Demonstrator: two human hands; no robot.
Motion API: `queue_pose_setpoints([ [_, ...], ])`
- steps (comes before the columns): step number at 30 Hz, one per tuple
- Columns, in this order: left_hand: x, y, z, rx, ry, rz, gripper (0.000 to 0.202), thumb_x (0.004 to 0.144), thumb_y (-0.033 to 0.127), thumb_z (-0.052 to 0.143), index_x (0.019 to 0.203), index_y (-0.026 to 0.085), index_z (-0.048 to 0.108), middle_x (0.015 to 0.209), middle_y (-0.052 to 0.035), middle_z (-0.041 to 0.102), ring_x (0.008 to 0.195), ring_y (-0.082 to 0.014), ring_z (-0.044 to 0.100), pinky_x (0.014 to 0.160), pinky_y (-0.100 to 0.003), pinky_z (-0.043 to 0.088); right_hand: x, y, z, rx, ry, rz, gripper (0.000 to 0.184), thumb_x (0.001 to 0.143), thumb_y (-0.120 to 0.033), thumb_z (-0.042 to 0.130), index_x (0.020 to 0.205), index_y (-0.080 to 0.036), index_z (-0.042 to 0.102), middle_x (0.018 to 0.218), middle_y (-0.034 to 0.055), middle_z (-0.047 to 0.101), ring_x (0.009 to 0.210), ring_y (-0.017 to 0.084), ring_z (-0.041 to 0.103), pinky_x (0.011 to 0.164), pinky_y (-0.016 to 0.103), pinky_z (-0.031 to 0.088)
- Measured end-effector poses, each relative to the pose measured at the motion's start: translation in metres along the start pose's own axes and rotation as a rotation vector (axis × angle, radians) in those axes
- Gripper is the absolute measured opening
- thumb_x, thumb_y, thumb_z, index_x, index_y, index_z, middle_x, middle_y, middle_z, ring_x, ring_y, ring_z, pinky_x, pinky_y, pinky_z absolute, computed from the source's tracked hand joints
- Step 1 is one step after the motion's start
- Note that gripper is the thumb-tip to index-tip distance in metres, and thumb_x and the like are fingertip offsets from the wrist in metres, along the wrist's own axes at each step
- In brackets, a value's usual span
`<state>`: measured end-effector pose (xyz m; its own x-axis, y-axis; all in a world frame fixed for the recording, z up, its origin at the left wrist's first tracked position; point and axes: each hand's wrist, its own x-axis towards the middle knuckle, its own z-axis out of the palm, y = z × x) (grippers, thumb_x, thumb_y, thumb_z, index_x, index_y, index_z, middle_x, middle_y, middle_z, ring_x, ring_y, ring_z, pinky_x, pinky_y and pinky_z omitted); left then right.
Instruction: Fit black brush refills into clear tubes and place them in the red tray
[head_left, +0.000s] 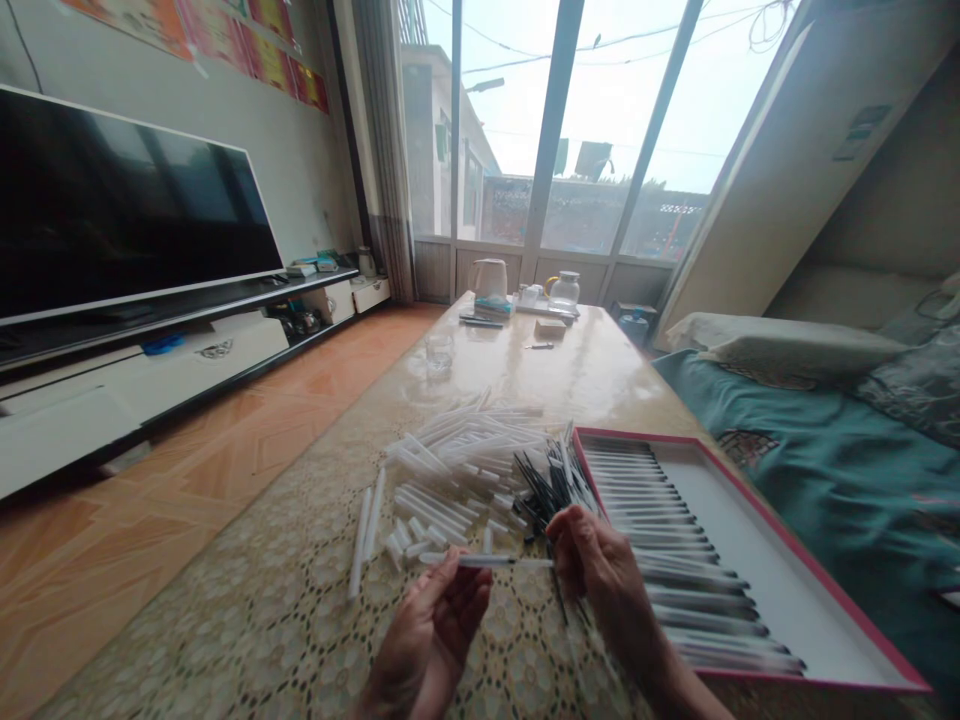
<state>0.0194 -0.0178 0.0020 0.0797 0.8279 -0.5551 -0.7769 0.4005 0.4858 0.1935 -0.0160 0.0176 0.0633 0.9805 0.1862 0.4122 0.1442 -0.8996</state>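
My left hand and my right hand hold a thin clear plastic tube level between them, the left fingertips near one end and the right fingers at the other. A loose heap of similar whitish plastic tubes lies just beyond my hands on the patterned table cover. Next to the heap, a bunch of thin black rods sits close above my right hand. To the right stands a shallow box with a red rim, holding neat rows of tubes, partly hidden by my right wrist.
Farther along the glossy table stand a glass tumbler, a white kettle and a glass jug. A bed with a teal cover runs along the right side. A tiled floor and a television cabinet are on the left.
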Motion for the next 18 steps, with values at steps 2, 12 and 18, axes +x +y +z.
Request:
queue_pose_setpoints([
  [2,0.001,0.003,0.001,-0.050,0.003,-0.030,0.013,0.083,0.006,0.051,0.077,0.011,0.061,0.067,-0.0067,0.071,0.059,-0.0146,0.069,0.056,-0.023,0.058,0.006,0.003,0.000,-0.303,-0.021,-0.130,0.025,0.092,-0.030,0.040,0.077,-0.018,0.055,0.068,0.0007,0.054,0.061,0.015,0.051,0.058,0.025,0.038],
  [12,0.003,-0.001,-0.007,0.057,-0.003,0.096,0.008,0.079,0.006,0.057,0.080,0.013,0.061,0.069,-0.0058,0.071,0.061,-0.0169,0.070,0.060,-0.027,0.058,0.017,0.005,0.016,-0.971,-0.169,-0.363,0.024,0.081,0.001,0.046,0.076,-0.019,0.059,0.081,0.0053,0.060,0.077,0.021,0.052,0.068,0.030,0.038],
  [18,0.003,-0.001,-0.005,0.129,0.008,0.146,0.008,0.079,0.006,0.058,0.081,0.013,0.059,0.067,-0.0056,0.071,0.060,-0.0164,0.069,0.060,-0.027,0.058,0.007,0.006,0.006,-0.478,-0.086,-0.230,0.016,0.085,-0.008,0.045,0.081,-0.018,0.057,0.078,0.0025,0.055,0.072,0.016,0.052,0.064,0.025,0.041],
])
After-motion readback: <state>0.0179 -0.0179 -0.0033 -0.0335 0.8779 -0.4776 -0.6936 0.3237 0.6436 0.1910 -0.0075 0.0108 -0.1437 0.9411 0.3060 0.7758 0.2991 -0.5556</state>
